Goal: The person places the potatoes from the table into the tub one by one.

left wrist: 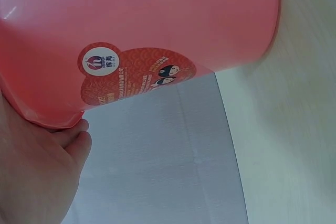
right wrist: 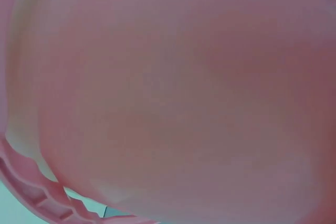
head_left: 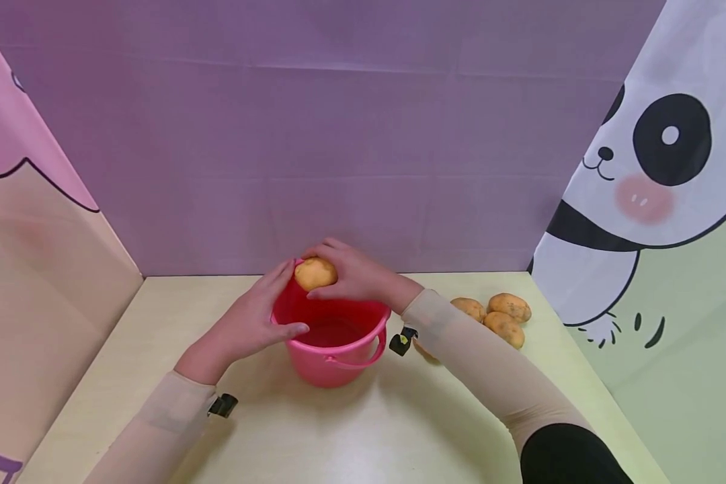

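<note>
A pink bucket (head_left: 327, 368) stands upright on the table, its handle (head_left: 363, 361) hanging down at the front right. My left hand (head_left: 245, 323) grips the left side of its rim, thumb over the inside. In the left wrist view, the fingers (left wrist: 79, 148) touch the outside of the bucket wall (left wrist: 173, 9), which bears a red label (left wrist: 131, 74). Above the far part of the bucket's mouth, my right hand (head_left: 363, 272) holds a potato (head_left: 316, 274). The right wrist view is mostly a pinkish blur, with the handle (right wrist: 39, 195) at lower left.
Several potatoes (head_left: 509, 307) lie on the table (head_left: 266, 444) to the right, partly behind the right sleeve (head_left: 490, 366). A purple backdrop (head_left: 339, 134) rises at the table's far edge, with printed panels (head_left: 659, 282) on both sides.
</note>
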